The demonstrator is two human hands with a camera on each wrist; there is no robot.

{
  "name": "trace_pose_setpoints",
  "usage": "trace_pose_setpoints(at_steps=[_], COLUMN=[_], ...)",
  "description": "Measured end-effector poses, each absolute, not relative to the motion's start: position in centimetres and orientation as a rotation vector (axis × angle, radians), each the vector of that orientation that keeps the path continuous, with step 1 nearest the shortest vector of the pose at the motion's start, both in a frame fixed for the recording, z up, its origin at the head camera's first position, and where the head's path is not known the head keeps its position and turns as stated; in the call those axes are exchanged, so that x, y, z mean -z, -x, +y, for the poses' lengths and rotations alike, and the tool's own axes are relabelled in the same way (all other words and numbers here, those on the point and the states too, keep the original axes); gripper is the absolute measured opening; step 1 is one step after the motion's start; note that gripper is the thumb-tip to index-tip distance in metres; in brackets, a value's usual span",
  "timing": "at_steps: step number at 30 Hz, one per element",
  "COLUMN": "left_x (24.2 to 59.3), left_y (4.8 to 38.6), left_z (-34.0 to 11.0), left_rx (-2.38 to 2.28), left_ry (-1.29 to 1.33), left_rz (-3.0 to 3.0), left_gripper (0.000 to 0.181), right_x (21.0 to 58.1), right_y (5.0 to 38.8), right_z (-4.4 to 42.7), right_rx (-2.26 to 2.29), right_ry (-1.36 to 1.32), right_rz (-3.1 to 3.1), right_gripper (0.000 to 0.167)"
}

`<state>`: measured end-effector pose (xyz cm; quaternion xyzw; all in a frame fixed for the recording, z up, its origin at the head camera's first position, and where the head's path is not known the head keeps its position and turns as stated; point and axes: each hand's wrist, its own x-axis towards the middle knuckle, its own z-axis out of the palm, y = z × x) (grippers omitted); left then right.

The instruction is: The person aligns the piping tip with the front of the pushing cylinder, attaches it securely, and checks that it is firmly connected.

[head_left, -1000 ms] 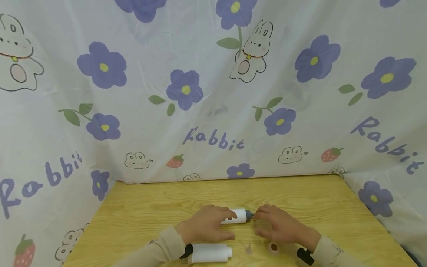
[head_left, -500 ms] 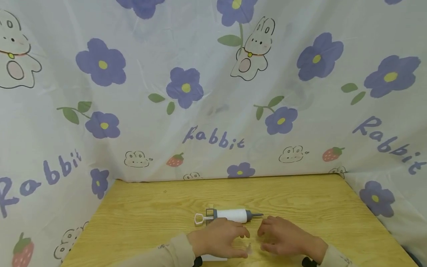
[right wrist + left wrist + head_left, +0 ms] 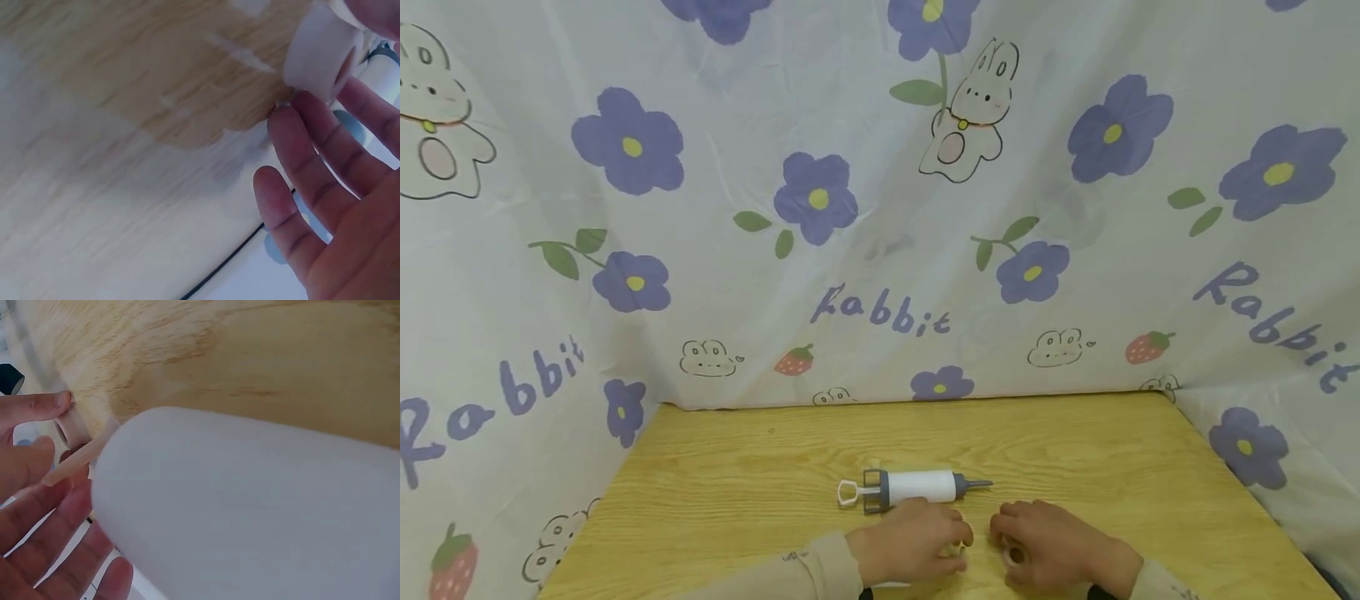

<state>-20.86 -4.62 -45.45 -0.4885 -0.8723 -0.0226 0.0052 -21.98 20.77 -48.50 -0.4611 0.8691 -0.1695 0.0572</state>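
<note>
At the front middle of the table (image 3: 760,533), my left hand (image 3: 910,542) pinches a small pale beige cone-shaped nozzle (image 3: 81,456) between thumb and fingers. To its right my right hand (image 3: 1048,542) grips a pale ring (image 3: 325,53), thumb on one side and fingers on the other, low at the tabletop. A smooth white cylinder (image 3: 250,500) fills much of the left wrist view; in the head view it is almost wholly hidden under my left hand. Just beyond the left hand lies a toy-like caulking gun (image 3: 921,486), with white barrel, grey tip and pale pull handle.
A white cloth (image 3: 880,275) printed with flowers and rabbits hangs behind the table and along both sides. The bare wood tabletop stretches behind the caulking gun and to both sides.
Both hands have drawn nearer to me, off the caulking gun, which lies still. The left hand has taken the nozzle from the table, and the right hand has closed on the ring.
</note>
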Motion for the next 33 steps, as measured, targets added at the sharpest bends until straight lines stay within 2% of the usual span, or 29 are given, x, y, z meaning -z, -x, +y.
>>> trace_pose_setpoints(at_steps=[7, 15, 22, 25, 33], left_x=[46.2, 45.8, 44.8, 44.5, 44.0], left_y=[20.7, 20.9, 21.2, 21.3, 21.2], left_z=[-4.5, -4.5, -4.6, -4.7, -5.0], left_rx=[0.050, 0.232, 0.608, 0.678, 0.707], left_ry=[1.525, 1.484, 1.427, 1.388, 1.319], left_rz=[-2.650, -2.676, -2.696, -2.677, -2.724], left_gripper=[0.010, 0.007, 0.012, 0.016, 0.007], right_x=[49.0, 48.6, 47.5, 47.4, 47.0], right_y=[21.7, 21.9, 22.5, 22.6, 22.6], right_z=[20.7, 20.0, 19.5, 19.1, 18.3], right_rx=[0.523, 0.678, 1.166, 1.304, 1.497], right_ry=[1.497, 1.475, 1.315, 1.289, 1.139], right_rz=[2.635, 2.595, 2.303, 2.276, 2.257], right_gripper=[0.011, 0.004, 0.017, 0.017, 0.019])
